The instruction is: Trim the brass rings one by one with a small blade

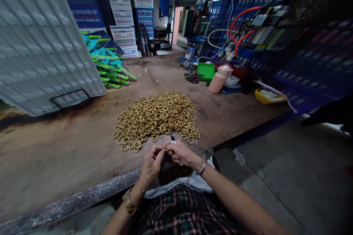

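Observation:
A heap of brass-coloured rings [158, 115] lies on the table in front of me. Just short of its near edge, my hands meet over the table's front edge. My left hand [151, 163] is closed, thumb and fingers pinching one brass-coloured ring [164, 149], mostly covered by the fingertips. My right hand [180, 152] is closed too, its fingertips against the same ring. From its fist sticks up a small knife-like tool [173, 138] with a dark pointed tip and a pale wrapped part; the rest is hidden in the palm.
The brown table [68, 147] has a plastic-wrapped front edge. At left leans a large white ribbed panel [49, 44], beside green and blue plastic pieces [110, 66]. Rightward stand a pink bottle [219, 79], a green tray [206, 71] and a yellow container [268, 96].

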